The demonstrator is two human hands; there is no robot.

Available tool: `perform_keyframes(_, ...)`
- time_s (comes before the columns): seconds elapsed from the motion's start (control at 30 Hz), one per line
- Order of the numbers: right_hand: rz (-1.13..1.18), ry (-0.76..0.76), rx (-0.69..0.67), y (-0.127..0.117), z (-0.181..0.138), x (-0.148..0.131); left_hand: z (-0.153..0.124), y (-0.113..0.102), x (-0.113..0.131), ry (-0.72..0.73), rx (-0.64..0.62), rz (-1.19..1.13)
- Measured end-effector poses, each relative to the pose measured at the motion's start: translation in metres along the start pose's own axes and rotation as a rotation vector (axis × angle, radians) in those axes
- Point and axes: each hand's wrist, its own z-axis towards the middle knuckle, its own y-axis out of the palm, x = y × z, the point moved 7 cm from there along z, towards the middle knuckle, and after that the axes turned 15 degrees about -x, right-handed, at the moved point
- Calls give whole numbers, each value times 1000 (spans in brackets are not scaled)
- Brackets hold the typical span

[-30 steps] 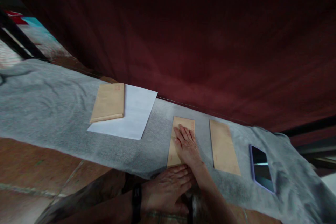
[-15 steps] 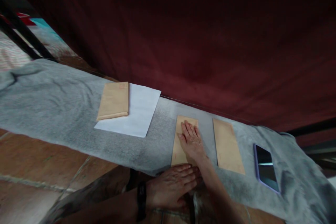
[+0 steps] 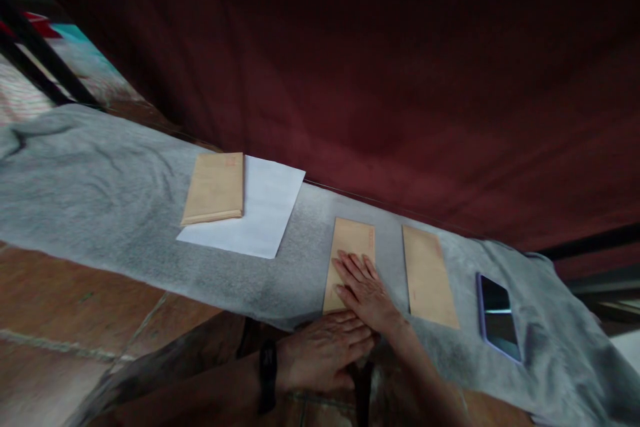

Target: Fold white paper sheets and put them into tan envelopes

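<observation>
Envelope (image 3: 354, 240) lies pressed under the right hand (image 3: 367, 290) (fingers flat, gripping nothing), which has slid toward its near end.

Red print on the middle envelope (image 3: 351, 243) is unreadable.

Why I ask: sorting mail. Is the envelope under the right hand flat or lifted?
Flat: the envelope lies on the grey cloth, the right hand spread over its near half.

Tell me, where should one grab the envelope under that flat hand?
Probably its near short end, coming from the front: the envelope lies flat on the grey cloth, and that end sits close to the cloth's edge, where fingers could slip under.
</observation>
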Motion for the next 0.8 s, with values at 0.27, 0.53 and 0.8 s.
perform_keyframes(0.27,63,-18,-36,0,-11,-3,-5,0,-1,70,32,-22)
perform_keyframes(0.53,77,-20,-46,9,-23,3,-12,-16,5,118,98,89)
perform_keyframes(0.8,38,-38,-3,12,-38,5,-15,-15,-14,-173,271,317)
